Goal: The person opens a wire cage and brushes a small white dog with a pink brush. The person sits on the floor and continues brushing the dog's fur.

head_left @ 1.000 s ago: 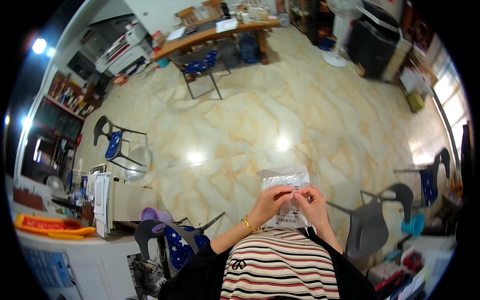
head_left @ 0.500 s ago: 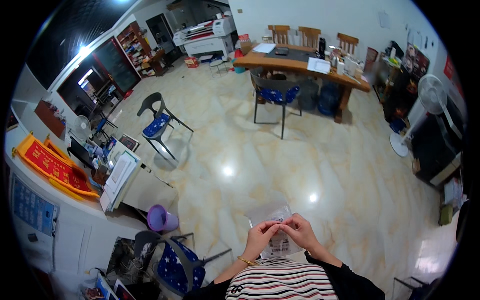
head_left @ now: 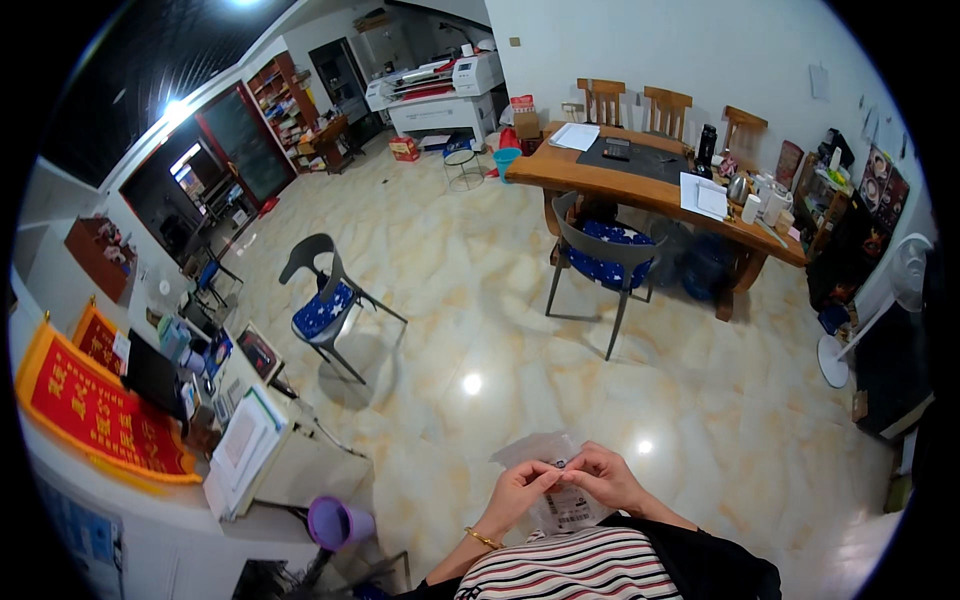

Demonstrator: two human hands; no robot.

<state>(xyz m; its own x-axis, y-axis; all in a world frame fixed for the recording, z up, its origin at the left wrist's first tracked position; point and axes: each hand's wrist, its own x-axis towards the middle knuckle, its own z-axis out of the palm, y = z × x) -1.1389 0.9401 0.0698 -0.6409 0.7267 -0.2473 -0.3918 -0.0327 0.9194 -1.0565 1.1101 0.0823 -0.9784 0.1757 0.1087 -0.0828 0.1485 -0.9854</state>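
Floor tiles [head_left: 450, 300]: glossy cream with amber veining, hard, mirroring the ceiling lamps from where I stand.
Clear plastic mailer bag [head_left: 572, 512]: held up at the near side, in front of the striped shirt [head_left: 570, 570]; wrinkled film, barcode label on its lower part.
Handling: looks light and limp, probably slick and quick to crease; I'd take it by the edges, lest the film stretch or tear.
Left hand [head_left: 525, 492]: thumb and fingers pinched on the bag.
Right hand [head_left: 606, 480]: pinched likewise, fingertips meeting the left's; what exactly sits between them is too small to tell.
Slab table [head_left: 545, 168]: far right, thick brown wood.
Left chair [head_left: 325, 308]: curved grey back, star-patterned blue seat.
Wastebasket [head_left: 338, 522]: near left, round, purple.
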